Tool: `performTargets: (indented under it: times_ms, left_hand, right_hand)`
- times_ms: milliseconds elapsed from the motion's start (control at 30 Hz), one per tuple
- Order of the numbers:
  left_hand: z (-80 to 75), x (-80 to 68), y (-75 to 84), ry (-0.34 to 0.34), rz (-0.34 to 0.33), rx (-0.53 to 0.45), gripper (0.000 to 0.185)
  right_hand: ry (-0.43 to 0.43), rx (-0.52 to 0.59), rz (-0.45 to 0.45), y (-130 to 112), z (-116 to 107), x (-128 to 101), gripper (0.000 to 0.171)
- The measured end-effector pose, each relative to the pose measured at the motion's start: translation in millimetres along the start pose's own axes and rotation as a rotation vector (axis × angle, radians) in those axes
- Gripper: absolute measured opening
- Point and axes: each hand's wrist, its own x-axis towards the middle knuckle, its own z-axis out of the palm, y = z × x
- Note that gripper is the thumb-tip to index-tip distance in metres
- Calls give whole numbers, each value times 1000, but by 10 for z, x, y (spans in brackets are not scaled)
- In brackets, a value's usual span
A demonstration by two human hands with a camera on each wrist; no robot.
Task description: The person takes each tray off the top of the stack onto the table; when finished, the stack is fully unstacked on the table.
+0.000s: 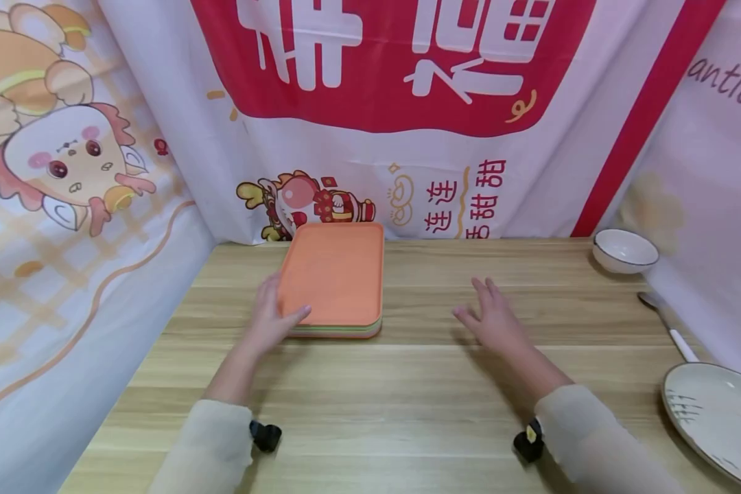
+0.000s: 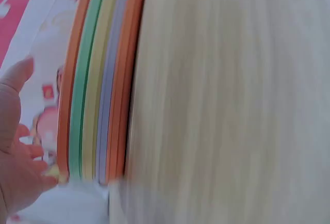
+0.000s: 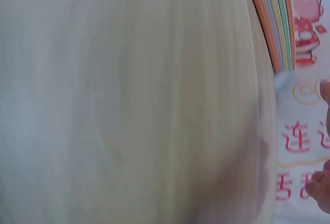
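My left hand point(image 1: 272, 317) rests on the near left corner of the stack of trays point(image 1: 336, 278), thumb laid on the orange top tray and fingers along the left edge, not yet curled round anything I can see. My right hand point(image 1: 494, 319) hovers over the bare table point(image 1: 420, 398), fingers spread and straight, holding nothing, well apart from the stack. The stack sits toward the far middle of the table, near the printed cloth point(image 1: 370, 103) behind it. Its long axis runs away from me, short edge facing me. From the left wrist view the stack of trays point(image 2: 100, 79) shows orange, green, yellow and pale layers nested tight. I'd judge them stiff, light plastic, smooth and liable to slide on each other, so the two long sides look the surest hold. A bowl point(image 1: 625, 250), spoon point(image 1: 669, 326) and plate point(image 1: 716, 418) lie to my right.
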Motion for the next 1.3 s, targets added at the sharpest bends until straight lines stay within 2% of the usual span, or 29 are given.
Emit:
performTargets:
  times_ms: [133,267,367,533,767,1000,1167,1300]
  left_hand:
    - [-138,-97,-195,-64,-90,-98,112]
    - [-181,-156,-318,-129,-157,-193,115]
    - [-168,-170,-374,-134,-177,-259,110]
    - [-153,-166,-432,-102,-208,-324,98]
    - [-135,-170,-484,-83,-222,-342,88]
    - [-102,-170,-502,-75,-225,-337,81]
    - [-109,-171,-496,-55,-218,-309,78]
    - [-136,-163,-467,-66,-222,-293,80]
  right_hand:
    - [-28,130,-11,-129,178,-12,82]
    - [-58,263,9,-278,321,-11,82]
    - [-74,341,26,-398,428,6,82]
    - [-99,403,21,-607,613,59,82]
    - [-122,522,20,-893,859,137,84]
    - [-167,657,-30,-1078,1010,204,83]
    - [-184,683,-19,-1121,1037,217,83]
    - [-187,674,-7,-1119,1035,207,84]
